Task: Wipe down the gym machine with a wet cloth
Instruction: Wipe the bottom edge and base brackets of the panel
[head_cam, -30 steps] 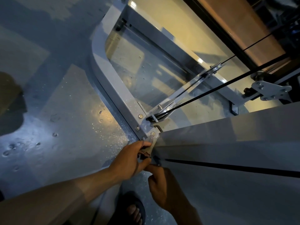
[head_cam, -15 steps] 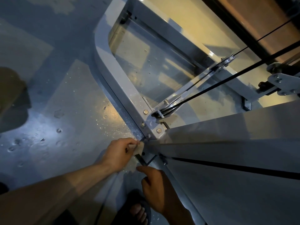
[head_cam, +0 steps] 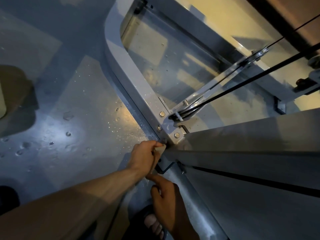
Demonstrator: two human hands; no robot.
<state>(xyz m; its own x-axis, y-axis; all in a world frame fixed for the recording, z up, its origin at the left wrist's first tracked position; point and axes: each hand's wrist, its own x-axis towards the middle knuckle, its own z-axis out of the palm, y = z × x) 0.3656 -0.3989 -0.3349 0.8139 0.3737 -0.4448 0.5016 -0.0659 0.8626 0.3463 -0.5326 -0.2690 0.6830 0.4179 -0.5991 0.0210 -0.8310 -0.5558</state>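
The grey steel frame of the gym machine [head_cam: 131, 78] curves across the floor and meets a bolted joint [head_cam: 173, 130] at the centre. My left hand [head_cam: 144, 157] grips a small pale cloth [head_cam: 160, 149] and presses it against the frame just below that joint. Below it, my right hand [head_cam: 166, 196] has its fingers curled, the index finger pointing up toward the dark bracket [head_cam: 164, 168] under the frame. Whether it holds part of the cloth is hidden.
Black cables [head_cam: 251, 78] run from a pulley at the joint up to the right. A broad grey beam [head_cam: 251, 144] fills the right side. The blue-grey floor [head_cam: 60, 127] on the left is wet with droplets. My sandalled foot [head_cam: 152, 224] stands below.
My left hand with the cloth slid slightly left and down off the joint to the frame's edge. My right hand dropped lower, away from the left.
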